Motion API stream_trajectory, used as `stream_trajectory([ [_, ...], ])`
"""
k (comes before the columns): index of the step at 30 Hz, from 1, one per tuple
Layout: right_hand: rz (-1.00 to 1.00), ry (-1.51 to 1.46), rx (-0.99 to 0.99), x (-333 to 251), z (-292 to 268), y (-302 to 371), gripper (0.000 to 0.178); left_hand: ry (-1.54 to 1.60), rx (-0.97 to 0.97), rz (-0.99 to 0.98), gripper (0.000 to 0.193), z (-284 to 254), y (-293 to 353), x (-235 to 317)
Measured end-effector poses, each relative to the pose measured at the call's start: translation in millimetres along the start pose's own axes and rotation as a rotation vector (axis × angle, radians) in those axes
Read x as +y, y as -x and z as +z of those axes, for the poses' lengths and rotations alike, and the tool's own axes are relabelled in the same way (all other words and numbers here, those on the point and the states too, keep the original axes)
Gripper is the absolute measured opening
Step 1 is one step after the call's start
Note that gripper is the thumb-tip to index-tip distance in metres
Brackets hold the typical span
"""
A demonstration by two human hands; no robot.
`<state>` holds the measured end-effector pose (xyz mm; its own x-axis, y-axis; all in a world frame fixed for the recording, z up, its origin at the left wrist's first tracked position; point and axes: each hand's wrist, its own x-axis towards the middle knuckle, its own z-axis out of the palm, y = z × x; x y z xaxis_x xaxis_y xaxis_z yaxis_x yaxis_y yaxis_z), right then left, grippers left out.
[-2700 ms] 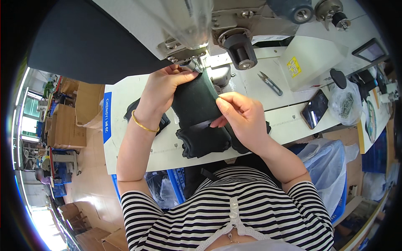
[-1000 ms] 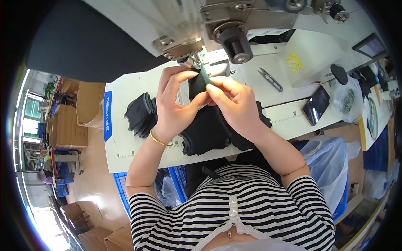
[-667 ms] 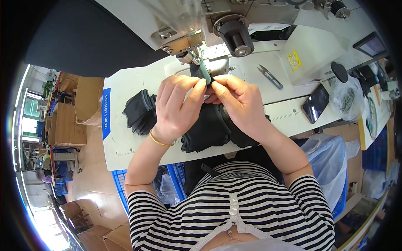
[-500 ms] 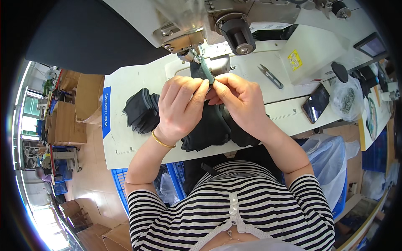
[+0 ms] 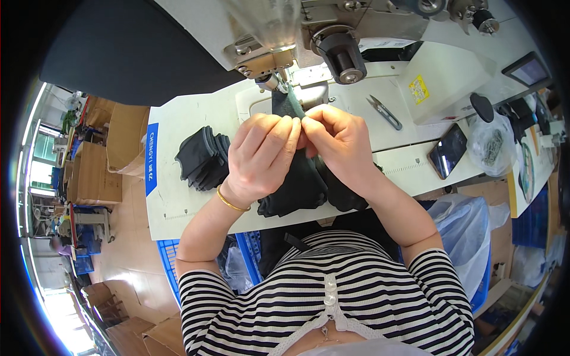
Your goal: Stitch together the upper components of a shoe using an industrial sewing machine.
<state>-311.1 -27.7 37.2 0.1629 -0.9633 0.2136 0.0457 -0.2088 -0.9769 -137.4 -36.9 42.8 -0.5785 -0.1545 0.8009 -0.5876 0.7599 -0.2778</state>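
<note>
A dark grey-green piece of fabric (image 5: 287, 104) runs from under the presser foot of the sewing machine (image 5: 279, 65) toward me. Its near edge is pinched in my left hand (image 5: 261, 151), thumb and forefinger closed. Right beside it, my right hand (image 5: 338, 139) pinches the same edge, with the fingertips of both hands nearly touching. Below my hands lie stacks of black fabric pieces (image 5: 294, 193), partly hidden by them. Another stack of dark pieces (image 5: 202, 159) sits left of my left wrist.
Thread snips (image 5: 386, 114) and a phone (image 5: 447, 151) lie on the white machine table (image 5: 178, 204) to the right. A clear plastic bag (image 5: 491, 142) stands beyond the phone. Blue crates (image 5: 169, 261) are below the table edge. Cardboard boxes (image 5: 98, 175) stand at the left.
The pinching fingertips of both hands have drawn closer together along the fabric edge. The fabric still reaches the presser foot, and the view has shifted slightly.
</note>
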Motion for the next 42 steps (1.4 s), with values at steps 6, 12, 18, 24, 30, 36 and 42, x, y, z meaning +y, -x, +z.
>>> stream_trajectory([
  [6, 0.031, 0.021, 0.013, 1.7, 1.2, 0.3, 0.016, -0.077, -0.003, -0.203, 0.038, 2.6, 4.0, 5.4],
  [12, -0.022, -0.050, 0.064, 7.7, 8.1, 0.5, 0.017, -0.057, 0.004, -0.063, 0.031, 2.6, 6.7, -4.1],
  [18, -0.073, -0.121, 0.079, 16.2, 15.1, -5.1, 0.019, -0.092, 0.023, 0.004, 0.025, 4.0, 7.2, -14.4],
  [24, 0.011, -0.187, 0.069, 14.6, 16.4, -7.4, 0.019, -0.096, 0.058, 0.033, 0.025, 9.6, 8.6, -26.1],
  [30, 0.043, -0.143, 0.042, 11.9, 12.7, -1.6, 0.019, -0.145, 0.089, 0.090, 0.042, 18.6, 11.1, -40.2],
  [36, 0.062, -0.127, 0.035, 11.9, 11.2, 1.7, 0.019, -0.118, 0.104, 0.060, 0.036, 26.0, 10.9, -44.8],
  [42, 0.039, -0.131, 0.015, 13.1, 11.8, 2.9, 0.019, -0.152, 0.113, 0.026, 0.032, 29.2, 8.5, -46.0],
])
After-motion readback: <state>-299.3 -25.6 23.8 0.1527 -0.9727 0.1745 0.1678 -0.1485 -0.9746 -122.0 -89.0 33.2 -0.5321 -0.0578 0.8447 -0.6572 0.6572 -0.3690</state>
